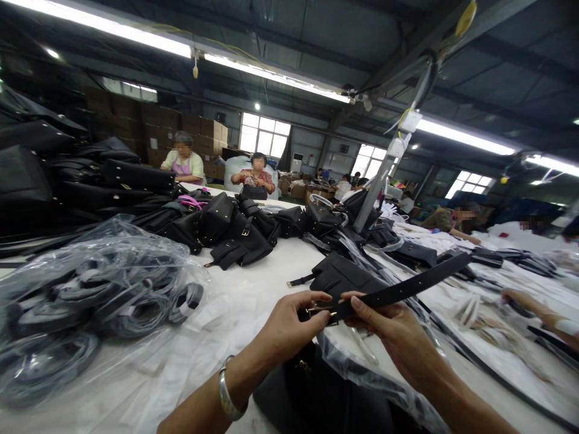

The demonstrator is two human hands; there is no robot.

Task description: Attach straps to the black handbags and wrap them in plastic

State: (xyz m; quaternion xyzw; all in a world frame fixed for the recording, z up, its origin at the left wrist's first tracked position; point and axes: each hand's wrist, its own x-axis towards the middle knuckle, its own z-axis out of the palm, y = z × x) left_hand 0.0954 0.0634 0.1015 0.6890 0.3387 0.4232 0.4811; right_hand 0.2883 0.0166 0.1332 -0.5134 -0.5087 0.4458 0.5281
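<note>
Between my two hands a black strap (418, 280) with punched holes is held up above the table. My left hand (289, 322), with a bangle on its wrist, pinches the strap's metal buckle (332, 314) between thumb and fingers. Just beside it, my right hand (391, 328) grips the strap near the buckle, and the strap's long end points up to the right. Below my hands sits a black bag (325, 392), partly hidden by my forearms. Behind them lies another black bag piece (344, 274) with a small buckled tab.
Coiled straps in clear plastic (122, 289) lie at the left. Black bags (244, 232) are heaped across the table (244, 289). A grey metal post (380, 181) rises behind. A co-worker's hand (525, 298) reaches in from the right. Other people sit farther back.
</note>
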